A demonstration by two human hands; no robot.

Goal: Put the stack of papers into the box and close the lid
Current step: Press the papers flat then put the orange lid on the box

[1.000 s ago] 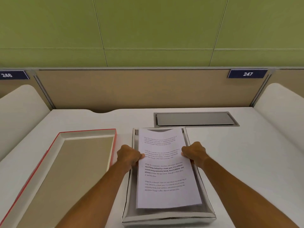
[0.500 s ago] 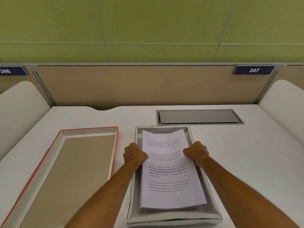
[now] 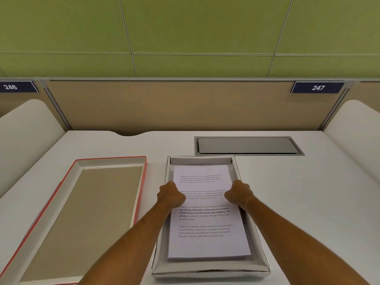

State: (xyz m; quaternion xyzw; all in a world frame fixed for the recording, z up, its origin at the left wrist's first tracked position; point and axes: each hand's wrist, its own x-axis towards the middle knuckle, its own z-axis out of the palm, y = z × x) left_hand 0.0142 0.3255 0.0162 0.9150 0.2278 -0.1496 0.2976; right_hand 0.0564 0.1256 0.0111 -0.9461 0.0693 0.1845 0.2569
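Note:
A stack of white printed papers (image 3: 205, 241) lies inside the shallow white box (image 3: 209, 269) in the middle of the desk. My left hand (image 3: 169, 194) grips the stack's left edge and my right hand (image 3: 239, 193) grips its right edge, both about halfway along the sheets. The stack sits low in the box, nearly flat on its bottom. The box's red-edged lid (image 3: 82, 212) lies upside down to the left of the box, its brown inside facing up.
A grey metal cable hatch (image 3: 247, 145) is set into the white desk behind the box. A tan partition with number plates 246 and 247 closes the back. Curved white side panels stand at both ends of the desk.
Both hands have lowered the paper stack from a tilted position above the box down into it. The far end of the stack has dropped inside the box's back wall.

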